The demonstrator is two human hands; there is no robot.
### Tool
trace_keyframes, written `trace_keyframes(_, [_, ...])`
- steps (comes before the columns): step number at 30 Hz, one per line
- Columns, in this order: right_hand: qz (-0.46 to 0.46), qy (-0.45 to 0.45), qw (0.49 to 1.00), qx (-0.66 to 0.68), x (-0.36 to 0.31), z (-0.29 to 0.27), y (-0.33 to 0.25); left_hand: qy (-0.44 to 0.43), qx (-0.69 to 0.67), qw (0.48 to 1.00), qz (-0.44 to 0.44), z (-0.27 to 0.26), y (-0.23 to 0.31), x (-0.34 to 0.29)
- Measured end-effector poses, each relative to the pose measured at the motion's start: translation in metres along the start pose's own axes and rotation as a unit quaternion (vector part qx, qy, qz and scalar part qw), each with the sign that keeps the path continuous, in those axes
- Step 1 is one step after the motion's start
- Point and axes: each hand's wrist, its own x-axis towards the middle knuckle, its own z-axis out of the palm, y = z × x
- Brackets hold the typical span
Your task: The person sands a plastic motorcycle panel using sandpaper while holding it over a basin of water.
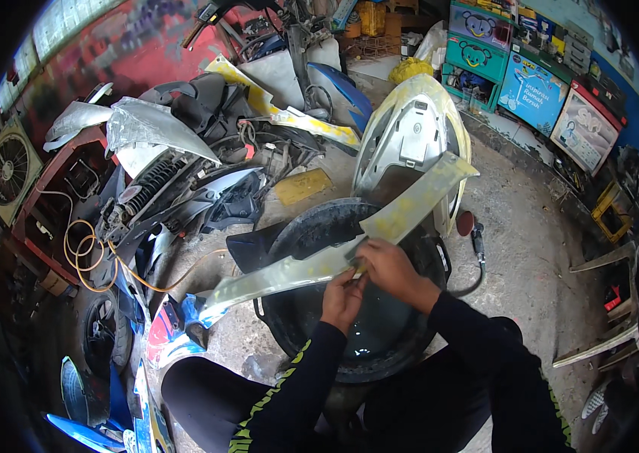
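Both hands sit at the middle of one long pale body panel (334, 253), held over a black tub (312, 226). Left hand (342, 298) grips the panel's lower edge from below, fingers curled shut on it. Right hand (386, 266) presses flat on the top face, fingers together; can't tell if it holds anything under the palm, that spot is covered. Panel surface under both hands is hidden.

Panel's long axis runs diagonal: low end at lower left near the blue fairing piece (176, 317), high end at upper right, overlapping the white scooter front cover (410, 132). Narrow tip points lower left, wider end upper right. Yellowish patches along it.

Tub holds some water at the bottom; its near rim is cut off by the forearms and knees.

Counts: one panel in hand, one tub, one white front cover standing behind it, one orange hose (86, 260) coiled at left, one box fan (6, 170) at far left. Pile of stripped scooter parts (191, 151) upper left is too tangled to count. Shelf boxes (516, 68) upper right are distorted by the lens rim.
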Motion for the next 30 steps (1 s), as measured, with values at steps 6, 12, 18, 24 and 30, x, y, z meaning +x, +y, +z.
trace_keyframes(6, [-0.01,0.063,0.998,-0.003,-0.022,0.008,-0.03,-0.005,-0.016,0.999,0.034,-0.012,-0.003,-0.01])
trace_keyframes(12, [-0.02,0.073,0.997,0.029,-0.017,0.001,-0.059,0.069,-0.042,0.995,0.066,0.025,0.036,-0.033])
trace_keyframes(18, [-0.011,0.067,0.994,0.091,-0.011,0.02,-0.081,0.199,0.088,0.949,0.229,0.039,0.058,-0.053])
trace_keyframes(24, [-0.016,0.053,0.989,0.138,0.004,0.028,-0.059,0.119,0.064,0.967,0.215,0.022,0.056,-0.042])
trace_keyframes(30, [-0.024,0.009,0.998,0.056,-0.024,0.036,-0.054,0.032,-0.021,0.991,0.127,-0.024,0.027,-0.019])
